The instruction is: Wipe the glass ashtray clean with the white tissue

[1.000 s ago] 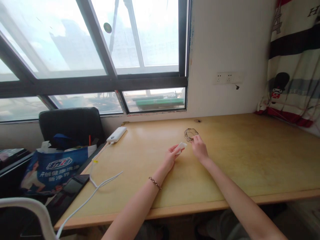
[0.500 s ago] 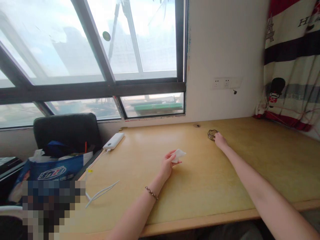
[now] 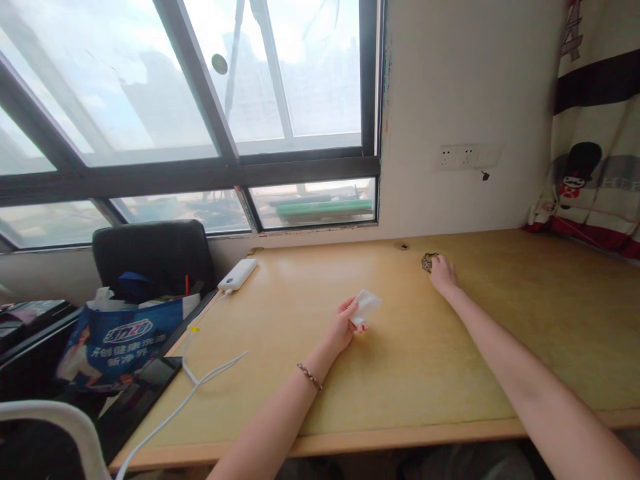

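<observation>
In our left hand (image 3: 341,327) we pinch a small white wipe (image 3: 367,305) by its near corner, finger and thumb closed on it, the rest of it sticking out just above the bench (image 3: 410,373). It looks thin, soft and very light, so we judge it will flop and crumple under any pressure; a light pinch at an edge or corner seems the natural hold.

Our right hand (image 3: 443,273) lies far forward on the bench, fingers curled over a small dark coil of thin cord or wire (image 3: 427,261). We cannot tell whether the grip is closed on the coil or only resting on it. The coil looks light and springy, likely to loosen if taken by a single strand.

Around both hands the bench top is bare and flat, with open room toward the right and toward the near edge. Behind the coil sits a small round hole (image 3: 401,245), near the wall. On the left a white power bank (image 3: 238,274) lies by the window, and its white cable (image 3: 200,387) trails along the left edge.
</observation>
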`<state>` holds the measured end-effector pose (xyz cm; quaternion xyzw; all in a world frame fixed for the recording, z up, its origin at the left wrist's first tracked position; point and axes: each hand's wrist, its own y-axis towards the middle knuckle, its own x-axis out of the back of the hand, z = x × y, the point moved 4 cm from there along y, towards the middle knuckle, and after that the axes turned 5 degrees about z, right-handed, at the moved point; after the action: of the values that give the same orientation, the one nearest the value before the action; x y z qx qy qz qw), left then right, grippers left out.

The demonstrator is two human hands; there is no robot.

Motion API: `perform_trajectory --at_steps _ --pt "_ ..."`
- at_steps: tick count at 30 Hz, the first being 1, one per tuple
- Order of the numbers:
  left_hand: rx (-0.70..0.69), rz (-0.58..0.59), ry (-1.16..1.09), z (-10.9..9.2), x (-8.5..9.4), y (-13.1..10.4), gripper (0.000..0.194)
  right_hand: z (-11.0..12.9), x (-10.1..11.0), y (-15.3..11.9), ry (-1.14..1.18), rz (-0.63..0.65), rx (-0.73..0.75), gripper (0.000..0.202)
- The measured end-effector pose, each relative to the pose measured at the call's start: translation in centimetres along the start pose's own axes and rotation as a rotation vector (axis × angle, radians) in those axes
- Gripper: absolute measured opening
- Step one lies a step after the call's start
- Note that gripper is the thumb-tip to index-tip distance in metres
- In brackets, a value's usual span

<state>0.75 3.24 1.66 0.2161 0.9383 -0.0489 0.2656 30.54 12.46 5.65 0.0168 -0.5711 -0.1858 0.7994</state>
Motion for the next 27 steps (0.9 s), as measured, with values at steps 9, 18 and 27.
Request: perform_trajectory --at_steps 9,18,27 --pt "0.142 0.137 0.026 0.1 -2.0 -1.0 0.048 12.5 -2.2 -13.5 1.019 0.434 0.265 0.034" --pt "0.131 0.069 0.195 0.6 -0.5 -0.4 0.036 9.0 -4.3 -13.7 1.503 0.351 -0.201 0.028" --pt "-0.008 -0.189 0.065 -0.2 1.4 0.4 0.020 11.5 -1.6 -15.2 1.465 0.549 0.195 0.074"
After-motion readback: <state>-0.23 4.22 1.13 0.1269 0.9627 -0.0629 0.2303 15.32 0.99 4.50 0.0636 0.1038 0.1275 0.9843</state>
